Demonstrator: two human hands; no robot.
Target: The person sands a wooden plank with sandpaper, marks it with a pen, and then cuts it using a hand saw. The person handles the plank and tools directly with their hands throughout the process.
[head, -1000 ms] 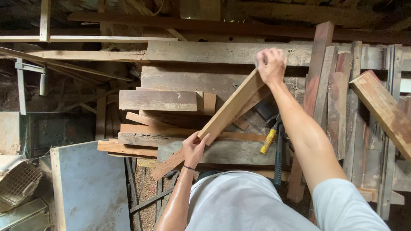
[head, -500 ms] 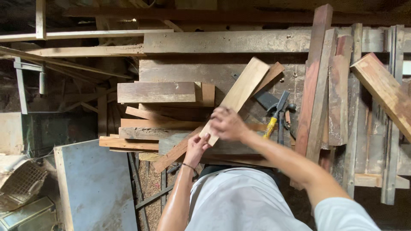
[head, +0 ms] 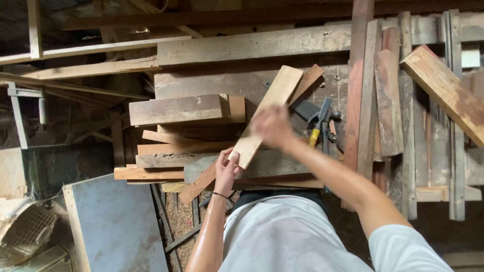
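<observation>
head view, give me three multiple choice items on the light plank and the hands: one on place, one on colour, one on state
1. Where is the left hand on the light plank?
A. its near end
B. its far end
C. off it

2. What colour is the handle of the tool right of the plank?
A. green
B. yellow
C. white

3. How does the plank lie?
A. flat and square to the stack
B. upright
C. slanting across the stacked boards

Answers: 1 A, the fingers wrap the near end. 2 B, a yellow grip shows beside the blurred right hand. 3 C, it runs diagonally.
</observation>
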